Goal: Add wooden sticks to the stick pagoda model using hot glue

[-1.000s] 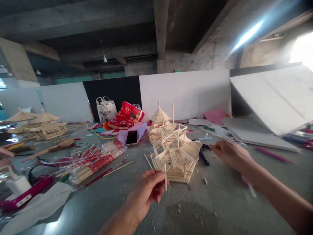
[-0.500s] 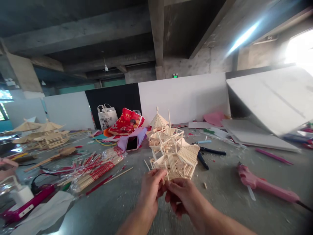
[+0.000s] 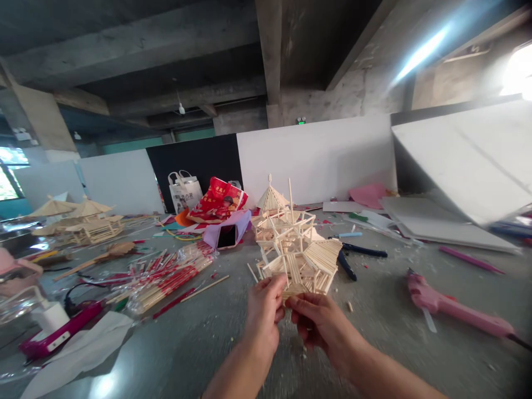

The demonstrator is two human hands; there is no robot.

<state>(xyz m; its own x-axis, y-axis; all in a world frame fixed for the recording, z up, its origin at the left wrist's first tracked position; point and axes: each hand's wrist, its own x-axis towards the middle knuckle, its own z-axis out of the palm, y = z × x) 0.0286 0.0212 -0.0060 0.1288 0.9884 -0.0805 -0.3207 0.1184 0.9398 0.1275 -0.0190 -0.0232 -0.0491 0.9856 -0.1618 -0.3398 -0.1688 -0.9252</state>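
Observation:
A tiered pavilion model [image 3: 286,244] made of thin wooden sticks stands in front of me, with a pointed roof at the back and one tall stick upright. My left hand [image 3: 266,310] is closed in a pinch at its front lower edge. Close beside it, my right hand [image 3: 318,318] also pinches, thumb against fingers. Between the two sets of fingertips is a short wooden stick, mostly hidden by the fingers and hard to tell from the model behind. Whether it touches the model I cannot tell.
A pink glue gun [image 3: 453,310] and dark-handled pliers [image 3: 361,250] lie at right. Bundled red-and-wood sticks [image 3: 170,282], a phone [image 3: 226,236] and a magenta power strip [image 3: 62,332] are at left. Farther back are another stick model [image 3: 89,221], a red bag [image 3: 218,200] and white boards [image 3: 440,221].
Both hands have risen slightly toward the model's front edge. The short stick that stood upright between the fingertips is now mostly out of sight. The view has shifted slightly.

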